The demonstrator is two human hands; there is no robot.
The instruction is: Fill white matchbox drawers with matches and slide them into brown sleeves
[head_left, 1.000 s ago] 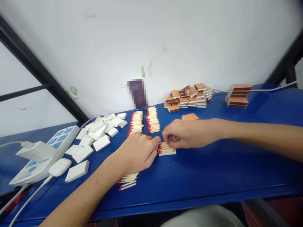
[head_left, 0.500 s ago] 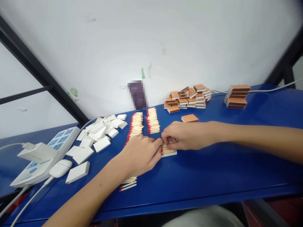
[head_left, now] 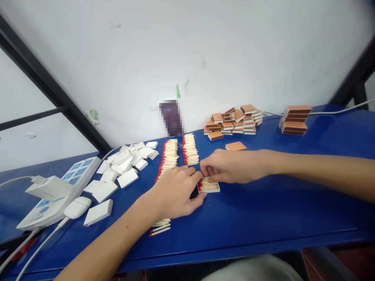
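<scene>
A small white matchbox tray (head_left: 208, 187) filled with red-tipped matches lies on the blue table (head_left: 263, 218). My left hand (head_left: 175, 191) grips its left end between thumb and fingers. My right hand (head_left: 231, 166) is curled over the tray's far side, fingertips pinched on the matches. Two rows of loose matches (head_left: 179, 153) lie just behind my hands. A few more matches (head_left: 159, 227) show under my left wrist.
White inner trays (head_left: 123, 168) are heaped at the left. A white power strip (head_left: 55, 191) with plugs and cables is at the far left. Brown matchbox sleeves are piled (head_left: 234, 119) and stacked (head_left: 294, 119) at the back right; one sleeve (head_left: 236, 146) lies alone.
My left hand has opened slightly, thumb now under the tray's left end, showing the red match heads. The right hand has hardly moved.
</scene>
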